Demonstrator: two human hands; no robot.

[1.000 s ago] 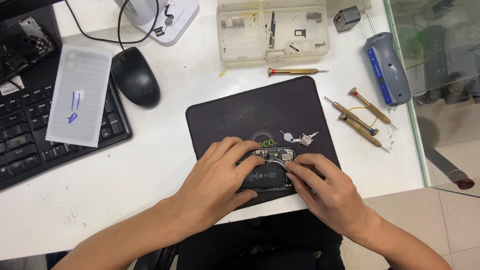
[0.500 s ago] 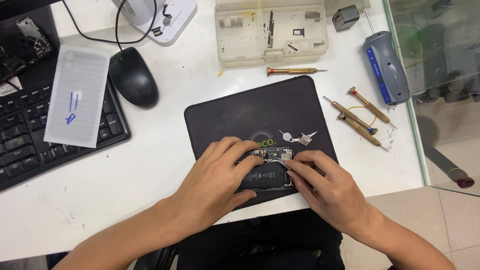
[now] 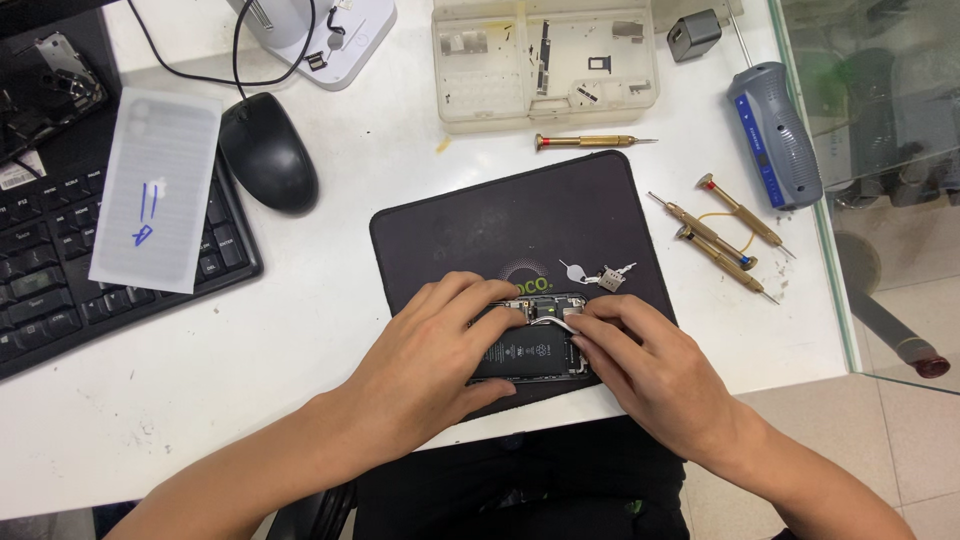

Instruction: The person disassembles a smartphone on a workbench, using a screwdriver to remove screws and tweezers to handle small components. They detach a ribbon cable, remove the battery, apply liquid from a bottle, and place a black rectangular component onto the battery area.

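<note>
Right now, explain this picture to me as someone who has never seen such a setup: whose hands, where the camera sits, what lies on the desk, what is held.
The camera sits on a person's head and looks down at their own bare hands. The left hand and right hand rest on an opened phone lying on a dark mat, battery showing. Around it on the white desk: small screwdrivers, a parts tray, a black mouse and a keyboard. Whether either hand grips anything cannot be told.

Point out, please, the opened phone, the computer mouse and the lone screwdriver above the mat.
opened phone (image 3: pixel 535 350), head view, on its black battery.
computer mouse (image 3: pixel 267 152), head view, middle of its back.
lone screwdriver (image 3: pixel 585 141), head view, mid-handle.
</note>
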